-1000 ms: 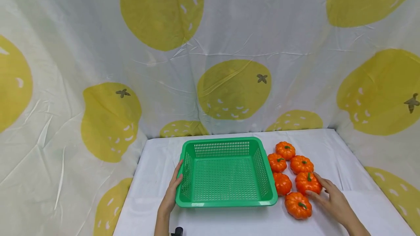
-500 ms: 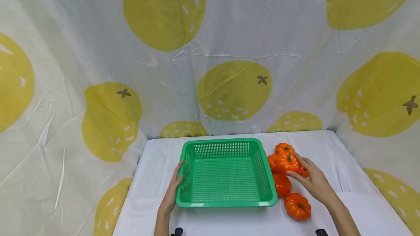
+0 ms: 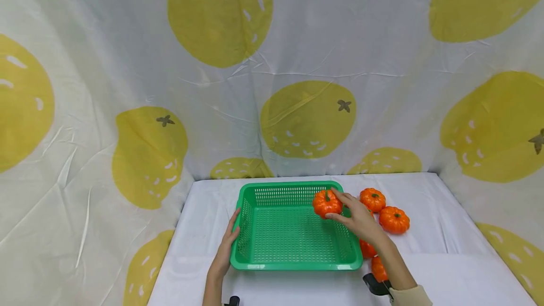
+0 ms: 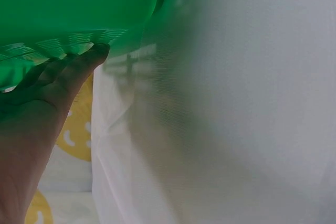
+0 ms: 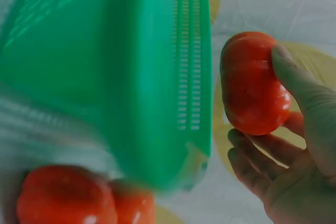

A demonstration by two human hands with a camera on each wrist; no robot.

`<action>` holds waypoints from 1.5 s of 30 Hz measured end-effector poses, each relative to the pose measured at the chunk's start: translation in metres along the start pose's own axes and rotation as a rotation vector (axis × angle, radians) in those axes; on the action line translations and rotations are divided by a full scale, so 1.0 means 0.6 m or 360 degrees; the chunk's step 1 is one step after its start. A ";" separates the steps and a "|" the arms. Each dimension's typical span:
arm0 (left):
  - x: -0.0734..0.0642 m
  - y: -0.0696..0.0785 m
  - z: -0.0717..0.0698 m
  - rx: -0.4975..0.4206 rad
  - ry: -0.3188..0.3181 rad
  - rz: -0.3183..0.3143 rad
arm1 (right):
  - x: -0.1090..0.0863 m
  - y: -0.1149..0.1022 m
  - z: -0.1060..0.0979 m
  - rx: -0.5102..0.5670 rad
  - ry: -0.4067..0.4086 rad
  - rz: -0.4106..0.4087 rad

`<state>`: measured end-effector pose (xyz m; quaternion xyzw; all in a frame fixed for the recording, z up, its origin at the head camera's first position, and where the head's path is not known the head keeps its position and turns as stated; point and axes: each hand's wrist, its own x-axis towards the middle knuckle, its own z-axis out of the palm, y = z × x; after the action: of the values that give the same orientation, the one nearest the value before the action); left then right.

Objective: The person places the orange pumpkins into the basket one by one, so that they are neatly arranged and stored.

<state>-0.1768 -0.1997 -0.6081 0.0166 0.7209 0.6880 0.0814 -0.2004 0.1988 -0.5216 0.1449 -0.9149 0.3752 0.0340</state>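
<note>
My right hand (image 3: pixel 360 221) pinches a small orange pumpkin (image 3: pixel 327 203) with a green stem between thumb and fingers. It holds the pumpkin over the right part of a green plastic basket (image 3: pixel 293 266) with slotted walls. In the right wrist view the same pumpkin (image 5: pixel 252 82) shows side-on, thumb on top and fingers beneath. Against the basket's left wall lies my left hand (image 3: pixel 223 251); seen from the left wrist, its fingers (image 4: pixel 79 72) reach out fairly straight along the green side.
Several more pumpkins stand right of the basket, among them one at the back (image 3: pixel 372 199) and one further right (image 3: pixel 394 220). Others are partly hidden behind my right arm. A white cloth covers the table (image 3: pixel 433 277), and a lemon-print curtain (image 3: pixel 297 60) hangs behind.
My right hand has lifted a pumpkin from the group on the right and carried it left over the basket. The left hand stays at the basket's left side.
</note>
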 end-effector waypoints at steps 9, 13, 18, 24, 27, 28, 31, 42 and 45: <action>-0.001 0.004 0.000 -0.0012 -0.0008 -0.0008 | 0.063 -0.050 0.039 0.0085 -0.0160 -0.0081; -0.001 0.002 -0.001 -0.0012 0.0003 0.0006 | 0.089 -0.068 0.068 0.0097 -0.0253 -0.0140; -0.001 -0.001 -0.002 -0.0007 0.0012 0.0010 | 0.116 -0.084 0.100 0.0132 -0.0372 -0.0151; 0.001 -0.005 -0.003 0.0002 0.0021 0.0008 | 0.145 -0.093 0.133 0.0093 -0.0456 -0.0184; 0.003 -0.007 -0.003 0.0009 0.0031 0.0002 | 0.158 -0.095 0.149 0.0102 -0.0493 -0.0193; 0.003 -0.007 -0.003 0.0008 0.0029 0.0004 | 0.162 -0.096 0.154 0.0107 -0.0504 -0.0195; 0.003 -0.005 -0.003 -0.0001 0.0028 0.0001 | 0.172 -0.099 0.167 0.0113 -0.0537 -0.0198; 0.003 -0.003 -0.002 -0.0004 0.0020 0.0010 | 0.190 -0.096 0.213 0.0072 -0.0618 -0.0171; 0.002 -0.002 -0.002 0.0005 0.0024 0.0007 | 0.190 -0.093 0.223 0.0095 -0.0623 -0.0146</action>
<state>-0.1778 -0.2009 -0.6093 0.0131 0.7225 0.6872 0.0747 -0.2871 0.0406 -0.5604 0.2577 -0.8849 0.3649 -0.1318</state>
